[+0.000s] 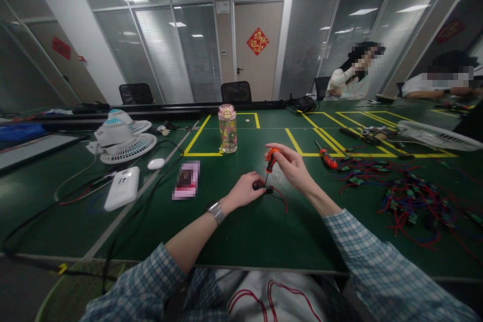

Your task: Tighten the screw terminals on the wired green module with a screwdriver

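My right hand (289, 163) is closed on the orange-and-black handle of a screwdriver (271, 160). The shaft points down, its tip at a small dark part with a red wire (282, 198) curling off to the right. My left hand (245, 190) pinches that small part, a wired circuit board (269, 189), against the green table (241, 241). Fingers hide much of the part, so whether the tip touches a screw cannot be made out. A second screwdriver (329, 159) with a red handle lies to the right of my right hand.
A tangle of wired circuit boards (411, 198) spreads over the right side. Beyond my hands stands a pink-lidded bottle (228, 131). A pink card (187, 180), white power bank (123, 188) and small fans (126, 146) lie to the left. Two people sit across the table at right.
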Action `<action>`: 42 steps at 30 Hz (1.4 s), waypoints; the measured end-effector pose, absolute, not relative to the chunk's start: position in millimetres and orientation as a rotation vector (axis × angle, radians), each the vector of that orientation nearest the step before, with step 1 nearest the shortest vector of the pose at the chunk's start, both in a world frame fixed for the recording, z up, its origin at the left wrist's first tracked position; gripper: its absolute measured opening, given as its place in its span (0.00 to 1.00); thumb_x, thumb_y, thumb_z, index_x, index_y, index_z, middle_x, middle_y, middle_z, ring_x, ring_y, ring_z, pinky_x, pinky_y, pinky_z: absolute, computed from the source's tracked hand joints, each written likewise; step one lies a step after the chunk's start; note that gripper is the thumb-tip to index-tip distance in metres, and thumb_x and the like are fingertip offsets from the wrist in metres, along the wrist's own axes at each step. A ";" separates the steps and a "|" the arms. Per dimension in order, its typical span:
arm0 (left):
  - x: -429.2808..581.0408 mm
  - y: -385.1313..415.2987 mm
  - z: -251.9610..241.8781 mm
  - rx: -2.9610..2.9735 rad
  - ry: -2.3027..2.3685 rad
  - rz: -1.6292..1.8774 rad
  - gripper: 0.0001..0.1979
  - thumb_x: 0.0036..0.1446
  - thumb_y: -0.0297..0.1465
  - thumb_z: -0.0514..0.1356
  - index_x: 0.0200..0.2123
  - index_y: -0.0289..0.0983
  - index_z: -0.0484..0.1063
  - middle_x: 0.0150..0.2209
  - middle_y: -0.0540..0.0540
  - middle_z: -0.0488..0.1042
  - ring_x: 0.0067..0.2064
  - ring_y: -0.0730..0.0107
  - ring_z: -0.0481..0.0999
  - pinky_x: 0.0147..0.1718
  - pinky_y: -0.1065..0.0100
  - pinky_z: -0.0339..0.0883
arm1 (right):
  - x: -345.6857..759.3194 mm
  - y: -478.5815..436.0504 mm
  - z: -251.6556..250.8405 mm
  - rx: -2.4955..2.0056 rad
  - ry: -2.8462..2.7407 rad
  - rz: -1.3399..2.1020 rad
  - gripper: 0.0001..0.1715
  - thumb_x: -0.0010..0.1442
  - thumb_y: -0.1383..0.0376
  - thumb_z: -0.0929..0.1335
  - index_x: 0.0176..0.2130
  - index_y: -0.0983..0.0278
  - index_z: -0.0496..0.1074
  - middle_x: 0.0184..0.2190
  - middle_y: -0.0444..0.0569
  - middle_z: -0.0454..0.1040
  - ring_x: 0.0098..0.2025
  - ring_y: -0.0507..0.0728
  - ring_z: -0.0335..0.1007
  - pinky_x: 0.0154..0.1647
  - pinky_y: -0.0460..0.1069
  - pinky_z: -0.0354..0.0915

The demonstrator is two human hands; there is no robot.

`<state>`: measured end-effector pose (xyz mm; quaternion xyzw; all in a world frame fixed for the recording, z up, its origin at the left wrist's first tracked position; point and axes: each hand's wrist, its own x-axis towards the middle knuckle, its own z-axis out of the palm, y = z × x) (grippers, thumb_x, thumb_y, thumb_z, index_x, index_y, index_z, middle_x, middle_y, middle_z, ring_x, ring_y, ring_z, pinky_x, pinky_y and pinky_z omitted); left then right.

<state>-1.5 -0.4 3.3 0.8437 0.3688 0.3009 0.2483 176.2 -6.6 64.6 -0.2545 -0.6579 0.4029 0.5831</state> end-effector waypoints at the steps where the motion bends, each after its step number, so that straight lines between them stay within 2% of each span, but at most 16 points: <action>1: -1.4 -0.6 3.5 2.294 1.010 0.820 0.06 0.54 0.30 0.63 0.36 0.35 0.75 0.37 0.46 0.74 0.37 0.68 0.73 0.39 0.67 0.67 | 176.0 -6.8 65.3 -0.580 -1.544 0.944 0.17 0.63 0.56 0.67 0.50 0.59 0.73 0.36 0.49 0.75 0.39 0.55 0.70 0.37 0.50 0.69; 4: -1.0 -0.9 4.2 2.283 1.023 0.816 0.06 0.54 0.30 0.63 0.36 0.35 0.75 0.37 0.46 0.74 0.36 0.68 0.73 0.39 0.68 0.67 | 174.9 -6.8 66.3 -0.532 -1.563 0.962 0.17 0.63 0.55 0.66 0.50 0.59 0.72 0.35 0.48 0.74 0.37 0.55 0.70 0.35 0.50 0.69; 10: -0.8 -0.6 4.5 2.317 1.014 0.824 0.05 0.54 0.29 0.63 0.35 0.35 0.75 0.35 0.47 0.73 0.35 0.70 0.72 0.36 0.70 0.66 | 181.4 -4.4 62.0 -0.483 -1.506 0.970 0.11 0.65 0.56 0.65 0.40 0.59 0.72 0.34 0.46 0.72 0.37 0.54 0.70 0.40 0.51 0.69; 16: -0.9 -0.5 4.3 2.312 1.004 0.830 0.05 0.54 0.28 0.63 0.36 0.35 0.75 0.35 0.47 0.73 0.35 0.70 0.71 0.36 0.70 0.66 | 188.9 -2.4 60.3 -0.572 -1.511 0.832 0.08 0.59 0.57 0.70 0.36 0.59 0.75 0.35 0.45 0.71 0.37 0.54 0.69 0.43 0.51 0.68; 21: -1.5 -1.2 5.6 2.305 1.019 0.807 0.05 0.55 0.29 0.63 0.36 0.36 0.75 0.37 0.47 0.73 0.36 0.69 0.72 0.36 0.70 0.66 | 190.1 -6.3 66.3 -0.654 -1.569 0.846 0.14 0.61 0.57 0.68 0.45 0.58 0.76 0.39 0.48 0.75 0.41 0.55 0.71 0.43 0.51 0.69; 24: -1.6 -1.5 6.3 2.308 1.020 0.803 0.05 0.55 0.30 0.63 0.36 0.36 0.75 0.36 0.47 0.72 0.35 0.69 0.71 0.35 0.70 0.65 | 190.5 -7.5 68.0 -0.622 -1.572 0.896 0.20 0.62 0.57 0.67 0.53 0.58 0.71 0.39 0.49 0.76 0.41 0.56 0.72 0.42 0.52 0.70; 26: -1.4 -1.5 6.8 2.308 1.022 0.798 0.05 0.55 0.30 0.63 0.36 0.36 0.75 0.36 0.47 0.72 0.35 0.70 0.71 0.35 0.70 0.65 | 189.6 -7.6 67.8 -0.569 -1.559 0.938 0.21 0.63 0.57 0.67 0.54 0.57 0.68 0.38 0.48 0.76 0.40 0.56 0.72 0.40 0.52 0.70; 31: -1.4 -1.4 7.3 2.317 1.021 0.801 0.05 0.55 0.30 0.63 0.36 0.36 0.75 0.36 0.47 0.72 0.35 0.70 0.71 0.35 0.70 0.65 | 184.6 -8.0 65.6 -0.504 -1.535 0.967 0.11 0.63 0.56 0.67 0.44 0.58 0.70 0.37 0.47 0.76 0.40 0.55 0.72 0.41 0.52 0.70; 37: -1.2 -0.8 5.7 2.321 1.016 0.822 0.06 0.55 0.30 0.63 0.37 0.36 0.75 0.36 0.47 0.72 0.35 0.70 0.71 0.35 0.70 0.65 | 180.9 -5.9 60.5 -0.546 -1.438 0.873 0.09 0.62 0.57 0.67 0.41 0.58 0.73 0.39 0.47 0.75 0.43 0.56 0.72 0.48 0.54 0.68; 42: -0.1 -1.0 6.4 2.305 1.038 0.801 0.06 0.55 0.29 0.63 0.36 0.36 0.75 0.36 0.47 0.73 0.36 0.69 0.72 0.37 0.69 0.67 | 181.5 -4.3 57.8 -0.638 -1.407 0.763 0.09 0.55 0.58 0.73 0.37 0.57 0.75 0.36 0.45 0.74 0.40 0.56 0.71 0.44 0.52 0.69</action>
